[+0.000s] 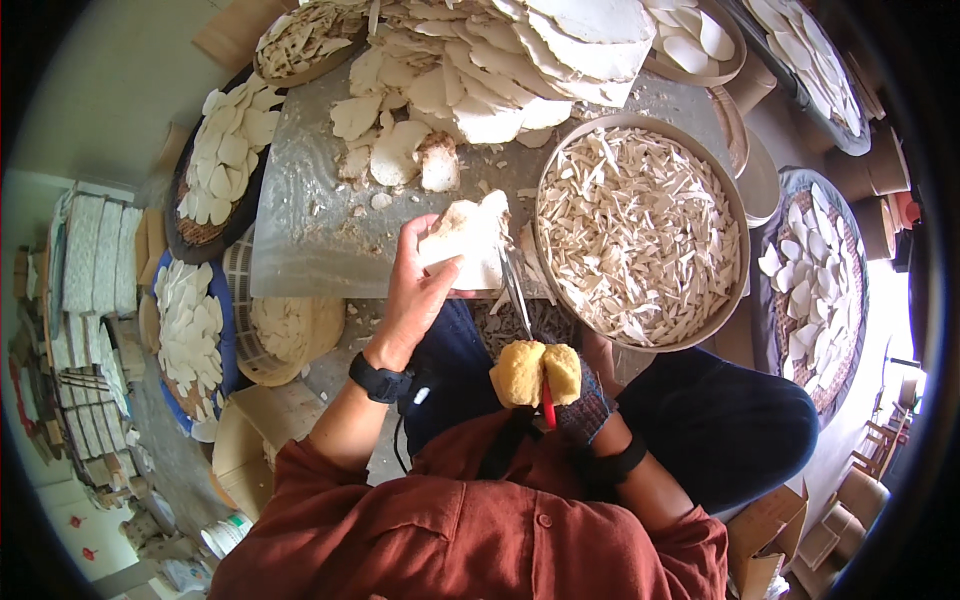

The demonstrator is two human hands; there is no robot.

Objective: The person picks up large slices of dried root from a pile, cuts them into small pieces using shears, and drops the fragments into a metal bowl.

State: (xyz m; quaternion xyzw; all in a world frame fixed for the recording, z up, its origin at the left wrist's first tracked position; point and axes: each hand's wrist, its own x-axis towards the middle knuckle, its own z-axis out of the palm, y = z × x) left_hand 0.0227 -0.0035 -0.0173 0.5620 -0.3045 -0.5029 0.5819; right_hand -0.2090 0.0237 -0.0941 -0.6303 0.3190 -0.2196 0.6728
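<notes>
Centrally, grey tabletop [300, 240] carries a heap of pale slices [500, 70], within reach. Round tray [738, 215] sits right, catching cut strips. Left hand [415, 300] fingers grip a flat white slice [465, 240] upright for cutting; right hand [570, 395] fingers close around foam-padded scissors [520, 300].

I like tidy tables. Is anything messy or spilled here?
Yes. Pale crumbs and broken bits lie scattered over the grey board, beside the left hand holding a white slice. The cut strips stay inside their round tray.
</notes>
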